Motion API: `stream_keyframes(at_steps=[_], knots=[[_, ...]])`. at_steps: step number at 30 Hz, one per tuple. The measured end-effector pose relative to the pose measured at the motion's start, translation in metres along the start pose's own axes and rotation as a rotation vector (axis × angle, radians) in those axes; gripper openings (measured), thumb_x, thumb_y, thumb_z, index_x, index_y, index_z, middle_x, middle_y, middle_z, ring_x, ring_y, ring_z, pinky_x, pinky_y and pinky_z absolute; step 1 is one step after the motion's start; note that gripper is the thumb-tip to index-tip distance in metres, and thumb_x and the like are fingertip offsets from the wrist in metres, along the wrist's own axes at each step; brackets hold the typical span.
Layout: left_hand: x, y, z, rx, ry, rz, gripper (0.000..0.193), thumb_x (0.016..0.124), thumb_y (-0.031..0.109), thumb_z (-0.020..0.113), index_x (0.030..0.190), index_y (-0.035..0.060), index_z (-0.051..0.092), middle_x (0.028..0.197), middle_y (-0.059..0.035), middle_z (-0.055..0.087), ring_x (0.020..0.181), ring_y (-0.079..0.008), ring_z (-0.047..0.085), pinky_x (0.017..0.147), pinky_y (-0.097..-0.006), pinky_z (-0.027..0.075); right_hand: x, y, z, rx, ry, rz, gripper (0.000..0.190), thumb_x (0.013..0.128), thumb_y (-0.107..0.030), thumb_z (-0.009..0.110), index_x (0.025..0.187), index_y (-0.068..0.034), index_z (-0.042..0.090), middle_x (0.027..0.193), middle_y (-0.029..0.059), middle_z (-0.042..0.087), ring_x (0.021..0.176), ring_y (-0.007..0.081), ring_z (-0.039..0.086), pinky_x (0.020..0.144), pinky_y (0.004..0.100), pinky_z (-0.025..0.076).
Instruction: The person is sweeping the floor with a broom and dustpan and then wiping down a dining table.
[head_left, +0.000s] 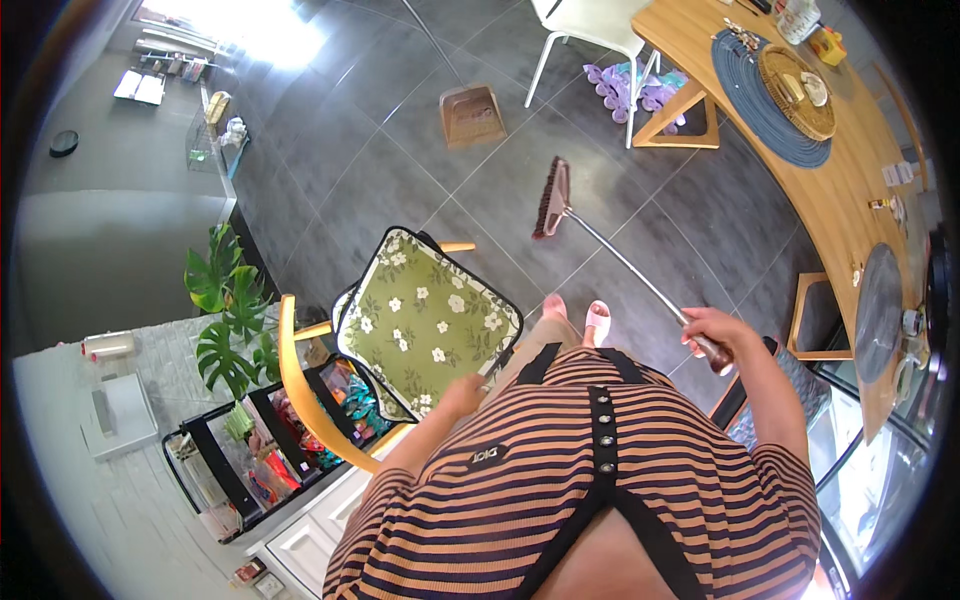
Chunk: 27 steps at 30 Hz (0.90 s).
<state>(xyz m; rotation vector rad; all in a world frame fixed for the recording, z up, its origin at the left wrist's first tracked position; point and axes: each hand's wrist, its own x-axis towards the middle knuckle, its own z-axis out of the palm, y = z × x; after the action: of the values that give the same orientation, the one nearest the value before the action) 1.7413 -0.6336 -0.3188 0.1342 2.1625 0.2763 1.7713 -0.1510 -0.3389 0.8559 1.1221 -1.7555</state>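
Observation:
My right hand (714, 334) grips the dark end of a broom's metal handle (634, 268). The broom head (554, 198), with dark bristles, is over the grey tiles ahead and to the left of that hand. My left hand (463, 394) is at the near right edge of a green floral seat cushion (429, 319) with dark piping, on a wooden chair (307, 397). Its fingers are partly hidden, so whether it grips the cushion or rests there is unclear. Farther off on the floor stands a brown long-handled dustpan (472, 116).
A wooden table (806, 199) curves along the right, bearing a woven tray (780, 105) and placemats. Beyond are a white chair (592, 26) and purple roller skates (619, 90). On the left are a monstera plant (225, 281) and a black-framed organizer (217, 457) of packets.

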Motion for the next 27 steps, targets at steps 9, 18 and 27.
stream_keyframes(at_steps=[9,18,27], knots=[[0.06,0.003,-0.057,-0.047,0.018,0.01,0.034,0.069,0.021,0.05,0.098,0.0048,0.055,0.095,-0.0173,0.056,0.09,-0.0318,0.052,0.079,-0.0364,0.041,0.067,-0.078,0.097,-0.215,-0.093,-0.112,0.014,0.072,-0.004,0.046,0.085,-0.001,0.047,0.057,0.0032,0.048,0.044,0.007,0.045,0.04,0.0233,0.04],[0.1,-0.048,-0.105,-0.163,0.071,-0.075,0.03,0.071,0.021,0.048,0.096,0.0064,0.057,0.097,-0.0156,0.056,0.089,-0.0305,0.053,0.08,-0.0356,0.042,0.208,-0.172,0.208,-0.35,-0.267,-0.083,0.02,0.079,-0.011,0.047,0.095,0.001,0.047,0.059,0.0036,0.05,0.045,0.0093,0.046,0.039,0.025,0.041],[0.125,-0.051,-0.164,-0.116,0.027,-0.05,0.027,0.071,0.019,0.044,0.091,0.0055,0.058,0.09,-0.0186,0.056,0.085,-0.0336,0.054,0.076,-0.0375,0.043,0.151,-0.163,0.137,-0.287,-0.159,0.044,0.007,0.078,-0.007,0.046,0.084,-0.003,0.046,0.058,0.0053,0.049,0.043,0.0111,0.046,0.037,0.0247,0.037]])
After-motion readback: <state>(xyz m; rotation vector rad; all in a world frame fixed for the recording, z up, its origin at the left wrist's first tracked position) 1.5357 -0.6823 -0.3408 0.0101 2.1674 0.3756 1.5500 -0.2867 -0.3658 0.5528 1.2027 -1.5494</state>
